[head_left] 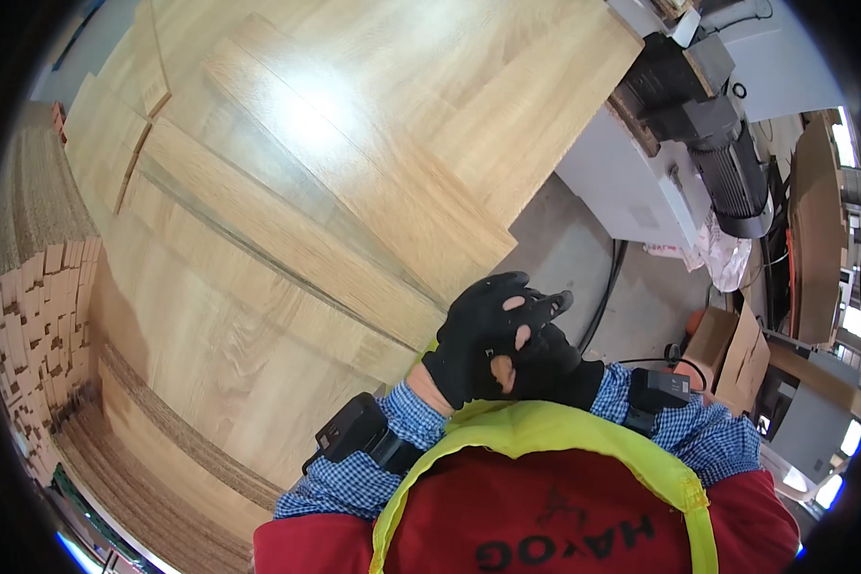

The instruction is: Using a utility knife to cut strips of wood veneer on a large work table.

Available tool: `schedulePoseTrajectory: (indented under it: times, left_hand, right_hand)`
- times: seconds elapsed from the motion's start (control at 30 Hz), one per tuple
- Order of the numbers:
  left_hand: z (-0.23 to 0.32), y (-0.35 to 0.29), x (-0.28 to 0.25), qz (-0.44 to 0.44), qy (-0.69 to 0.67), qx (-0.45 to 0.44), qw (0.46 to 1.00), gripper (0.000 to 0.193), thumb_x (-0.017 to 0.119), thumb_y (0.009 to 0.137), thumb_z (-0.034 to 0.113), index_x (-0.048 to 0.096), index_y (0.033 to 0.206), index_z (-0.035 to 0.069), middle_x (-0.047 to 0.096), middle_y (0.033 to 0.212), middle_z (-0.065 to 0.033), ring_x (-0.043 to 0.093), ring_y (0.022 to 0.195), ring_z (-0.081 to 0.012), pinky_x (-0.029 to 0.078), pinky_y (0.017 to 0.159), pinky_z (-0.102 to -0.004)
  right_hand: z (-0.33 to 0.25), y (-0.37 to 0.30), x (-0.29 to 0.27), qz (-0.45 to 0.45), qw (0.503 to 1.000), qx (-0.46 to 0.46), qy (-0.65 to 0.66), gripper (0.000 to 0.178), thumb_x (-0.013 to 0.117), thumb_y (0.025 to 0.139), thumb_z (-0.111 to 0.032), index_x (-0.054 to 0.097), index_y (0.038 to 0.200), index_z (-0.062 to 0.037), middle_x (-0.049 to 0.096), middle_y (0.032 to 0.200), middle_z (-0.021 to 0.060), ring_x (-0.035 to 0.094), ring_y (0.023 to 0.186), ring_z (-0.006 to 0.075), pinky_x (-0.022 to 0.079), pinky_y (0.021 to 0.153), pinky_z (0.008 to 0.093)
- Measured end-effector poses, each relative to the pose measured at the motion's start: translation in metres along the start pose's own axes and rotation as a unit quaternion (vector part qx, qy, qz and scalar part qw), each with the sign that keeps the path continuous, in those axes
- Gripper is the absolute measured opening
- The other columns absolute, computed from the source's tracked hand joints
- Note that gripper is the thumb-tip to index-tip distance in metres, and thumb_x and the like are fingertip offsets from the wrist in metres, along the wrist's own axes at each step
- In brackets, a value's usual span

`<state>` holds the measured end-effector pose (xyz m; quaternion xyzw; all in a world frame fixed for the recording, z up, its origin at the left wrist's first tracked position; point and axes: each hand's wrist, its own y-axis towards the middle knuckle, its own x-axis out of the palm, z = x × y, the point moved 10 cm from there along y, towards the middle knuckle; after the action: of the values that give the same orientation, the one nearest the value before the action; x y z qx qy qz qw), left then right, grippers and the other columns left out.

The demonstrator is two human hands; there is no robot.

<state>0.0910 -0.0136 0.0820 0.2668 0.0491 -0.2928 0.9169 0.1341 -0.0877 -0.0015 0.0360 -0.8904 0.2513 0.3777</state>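
My left hand, in a worn black glove with holes that bare some skin, is curled closed in front of my chest. Pressed against it is my right hand, also black-gloved and closed, its fingers partly covered by the left. Whatever lies between the hands, if anything, is hidden. Just beyond them are the near ends of long wood-grain strips: one board reaches toward the upper left, and a narrower strip runs beside it. They lie on larger wood-grain panels.
At the left stand stacks of cut boards with raw edges. A black motor is mounted on a pale machine body at the right. Cables hang to the grey floor, near a cardboard box and a crumpled plastic bag.
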Motion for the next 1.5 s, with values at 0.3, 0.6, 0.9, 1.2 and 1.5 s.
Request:
schedulePoseTrajectory:
  times: [0.3,0.6,0.9,1.2,1.5]
  left_hand:
    - [-0.018,-0.009,0.007,-0.026,-0.032,-0.058,0.997,0.036,0.066,0.072,0.015,0.069,0.108,0.009,0.068,0.092,-0.0074,0.065,0.089,-0.0273,0.047,0.096,-0.0402]
    - [-0.043,-0.015,-0.013,0.071,-0.234,-0.176,0.953,0.038,0.057,0.088,0.022,0.056,0.119,0.0,0.063,0.115,-0.0154,0.059,0.108,-0.0299,0.037,0.105,-0.0426]
    - [-0.199,0.119,-0.36,0.068,0.534,-0.249,0.805,0.101,0.078,0.069,0.053,0.035,0.141,-0.004,0.041,0.141,-0.0248,0.04,0.132,-0.0337,0.033,0.109,-0.0372]
    - [-0.223,0.077,-0.406,-0.015,0.472,-0.321,0.821,0.095,0.08,0.071,0.045,0.037,0.14,-0.003,0.05,0.135,-0.0225,0.048,0.126,-0.0269,0.039,0.102,-0.0316]
    - [-0.041,0.089,-0.176,0.055,0.326,-0.056,0.942,0.047,0.066,0.087,0.014,0.051,0.13,0.003,0.057,0.122,-0.0153,0.058,0.106,-0.0297,0.047,0.093,-0.0355]
  right_hand:
    - [-0.028,0.007,0.012,0.048,0.885,-0.084,-0.456,0.016,0.057,0.086,-0.005,0.056,0.101,-0.0075,0.06,0.084,0.0071,0.06,0.079,0.0209,0.049,0.069,0.0328]
    - [-0.017,-0.003,-0.011,0.036,0.81,-0.139,-0.569,0.032,0.064,0.085,-0.02,0.055,0.114,-0.0088,0.066,0.087,0.0126,0.066,0.078,0.0285,0.052,0.064,0.0379]
    - [-0.048,0.034,0.027,0.139,0.86,0.079,-0.485,0.023,0.052,0.095,-0.029,0.048,0.095,-0.0073,0.051,0.065,0.0041,0.049,0.053,0.0122,0.044,0.05,0.0316]
    - [-0.053,0.041,0.02,0.116,0.861,0.083,-0.488,0.018,0.055,0.094,-0.025,0.048,0.093,-0.0079,0.049,0.063,0.0016,0.048,0.047,0.0114,0.041,0.043,0.0311]
    - [-0.088,0.01,0.03,0.048,0.514,-0.112,-0.849,0.014,0.057,0.087,-0.017,0.053,0.096,-0.0065,0.056,0.062,0.0089,0.055,0.048,0.0279,0.045,0.045,0.0378]
